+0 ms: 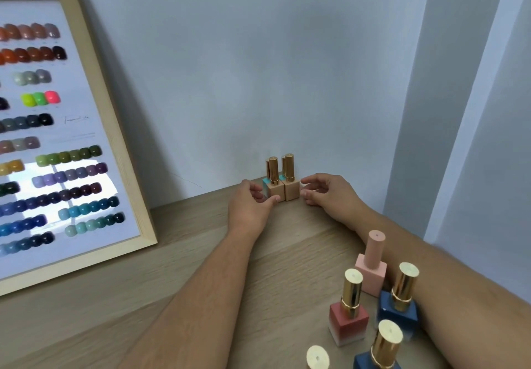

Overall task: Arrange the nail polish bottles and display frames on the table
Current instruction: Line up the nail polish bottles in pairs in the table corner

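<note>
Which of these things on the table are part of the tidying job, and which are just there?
Part of the job:
- two beige bottles by the wall, between the left hand and right hand
- teal bottles behind them
- pink bottle, red bottle, blue bottles waiting nearby
- framed colour chart leaning on the wall

Just there:
- wooden table
- wall

Arms: two forearms were in view, both bare from the lower edge of the picture to the wrists, with fine hair along them.
Sleeves: no cloth showed on either arm.
Left hand (253, 200): bare, without a glove, ring or band.
Right hand (324, 193): bare as well, with no watch or strap at the wrist.
Fingers (311, 180): short, unpainted nails as far as the small view let one tell.
</note>
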`<act>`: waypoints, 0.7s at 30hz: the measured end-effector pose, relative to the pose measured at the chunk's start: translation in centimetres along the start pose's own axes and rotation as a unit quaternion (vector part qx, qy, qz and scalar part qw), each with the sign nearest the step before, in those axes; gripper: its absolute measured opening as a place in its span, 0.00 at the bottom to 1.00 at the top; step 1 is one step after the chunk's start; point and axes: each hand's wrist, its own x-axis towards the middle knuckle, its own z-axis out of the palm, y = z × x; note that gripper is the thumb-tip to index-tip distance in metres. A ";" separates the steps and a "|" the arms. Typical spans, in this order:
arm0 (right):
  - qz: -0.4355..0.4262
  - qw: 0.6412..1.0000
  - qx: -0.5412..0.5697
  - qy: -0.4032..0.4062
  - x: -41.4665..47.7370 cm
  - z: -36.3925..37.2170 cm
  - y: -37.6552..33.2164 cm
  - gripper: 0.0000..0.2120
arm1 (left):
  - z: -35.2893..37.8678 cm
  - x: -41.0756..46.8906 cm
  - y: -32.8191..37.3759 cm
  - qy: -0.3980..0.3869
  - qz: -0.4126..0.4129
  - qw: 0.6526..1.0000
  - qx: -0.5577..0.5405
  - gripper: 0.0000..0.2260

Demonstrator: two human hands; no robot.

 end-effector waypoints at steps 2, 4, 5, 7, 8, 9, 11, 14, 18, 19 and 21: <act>-0.012 1.000 -0.001 0.007 -2.0 -0.7 -0.3 0.11 | -0.8 -1.5 0.0 -0.018 0.001 1.000 -0.012 0.14; -0.017 0.999 0.021 0.022 -4.3 -1.6 -1.0 0.07 | -1.9 -3.4 0.1 -0.039 0.006 0.999 -0.036 0.12; -0.017 0.999 0.035 0.027 -5.5 -2.0 -1.4 0.06 | -2.6 -4.5 0.2 -0.045 0.008 0.998 -0.049 0.10; -0.014 0.998 0.047 0.042 -7.9 -2.9 -1.9 0.05 | -3.8 -6.7 0.3 -0.058 0.016 0.996 -0.071 0.08; -0.013 0.997 0.047 0.055 -9.1 -3.3 -2.1 0.05 | -4.4 -7.9 0.5 -0.066 0.021 0.995 -0.078 0.07; -0.014 0.996 0.050 0.068 -10.4 -3.7 -2.4 0.06 | -5.0 -9.0 0.7 -0.073 0.025 0.993 -0.085 0.06; -0.025 0.993 0.068 0.092 -12.8 -4.4 -3.0 0.05 | -6.1 -11.3 1.1 -0.091 0.036 0.989 -0.107 0.05; -0.040 0.986 0.103 0.122 -16.1 -5.3 -3.8 0.06 | -7.7 -14.6 1.6 -0.128 0.045 0.983 -0.124 0.04; -0.022 0.985 0.100 0.136 -19.2 -6.1 -4.7 0.07 | -9.5 -18.6 1.8 -0.166 0.062 0.974 -0.144 0.04; -0.016 0.984 0.100 0.143 -20.0 -6.3 -5.0 0.07 | -9.9 -19.4 1.8 -0.170 0.067 0.971 -0.154 0.04; -0.019 0.984 0.081 0.157 -21.3 -6.6 -5.4 0.07 | -10.6 -20.7 1.6 -0.181 0.078 0.966 -0.169 0.04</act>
